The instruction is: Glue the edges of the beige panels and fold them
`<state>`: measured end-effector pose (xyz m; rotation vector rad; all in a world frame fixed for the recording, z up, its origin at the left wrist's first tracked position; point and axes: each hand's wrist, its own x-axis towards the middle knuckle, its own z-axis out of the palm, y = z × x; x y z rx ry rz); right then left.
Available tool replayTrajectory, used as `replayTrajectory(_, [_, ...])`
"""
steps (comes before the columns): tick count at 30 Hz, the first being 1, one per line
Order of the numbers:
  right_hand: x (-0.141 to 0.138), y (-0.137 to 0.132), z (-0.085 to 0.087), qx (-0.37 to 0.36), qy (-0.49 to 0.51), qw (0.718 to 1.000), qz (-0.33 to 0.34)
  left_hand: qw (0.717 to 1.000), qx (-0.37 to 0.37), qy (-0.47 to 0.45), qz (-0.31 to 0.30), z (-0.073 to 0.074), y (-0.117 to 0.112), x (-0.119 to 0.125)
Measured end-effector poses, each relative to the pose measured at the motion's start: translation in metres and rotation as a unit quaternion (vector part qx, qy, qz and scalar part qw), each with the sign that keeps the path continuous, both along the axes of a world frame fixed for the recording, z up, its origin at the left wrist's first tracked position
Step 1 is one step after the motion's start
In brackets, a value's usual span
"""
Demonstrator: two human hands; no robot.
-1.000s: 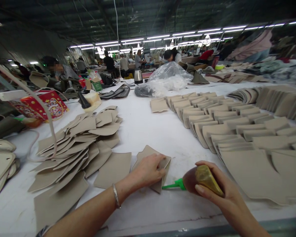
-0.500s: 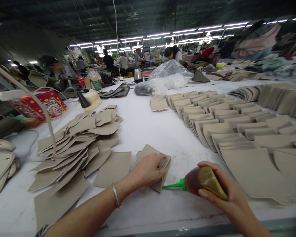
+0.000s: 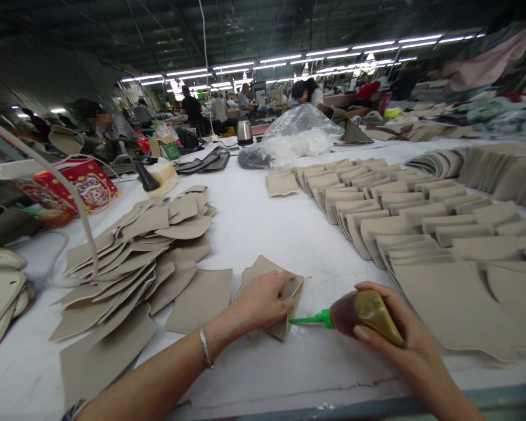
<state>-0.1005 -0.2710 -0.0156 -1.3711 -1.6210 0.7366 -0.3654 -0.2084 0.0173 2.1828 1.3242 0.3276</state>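
Observation:
My right hand (image 3: 390, 333) is wrapped round a glue bottle (image 3: 355, 313) of amber, see-through plastic with dark liquid in it. Its thin green nozzle (image 3: 311, 319) points left, with the tip at the right edge of a beige leather piece (image 3: 256, 269). Bent fingers of my left hand (image 3: 265, 298) press this piece against the table and hold it near that edge; the thumb is partly hidden. Just left of it lies another flat beige piece (image 3: 206, 301), under my left forearm.
Overlapping beige pieces form a loose pile (image 3: 135, 257) on the left. Rows of similar pieces (image 3: 398, 222) fan out on the right. A hose (image 3: 76, 199) arches over the table's left side. Farther back are a plastic bag (image 3: 304, 131) and a kettle (image 3: 245, 132). People work in the background.
The nozzle tip has moved slightly up along the right edge of the beige piece, as my right hand shifted with the bottle. My left hand stays in place.

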Motion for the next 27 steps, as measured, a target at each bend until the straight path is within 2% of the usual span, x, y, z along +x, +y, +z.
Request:
replayTrajectory(4, [-0.006,0.000,0.006,0.007,0.012,0.998,-0.058,1.000,-0.001,0.000,0.000,0.002,0.000,0.000])
replayTrajectory(10, [-0.026,-0.016,0.015,-0.034,0.077,0.996,-0.037,1.000,-0.002,0.003,-0.003,0.003,-0.001,0.001])
replayTrajectory(13, [-0.027,-0.017,0.017,-0.046,0.089,0.994,-0.052,1.000,-0.009,0.010,0.000,0.004,-0.001,0.001])
replayTrajectory(16, [-0.023,-0.015,0.016,-0.046,0.097,0.994,-0.034,1.000,-0.013,0.013,0.002,0.005,-0.001,0.001])
replayTrajectory(22, [-0.006,0.005,0.009,-0.023,0.038,0.999,-0.019,1.000,-0.011,0.005,0.001,0.008,-0.001,0.002])
replayTrajectory(27, [0.006,0.029,0.012,0.023,-0.002,0.997,-0.069,1.000,-0.018,0.007,0.005,0.005,0.000,0.002])
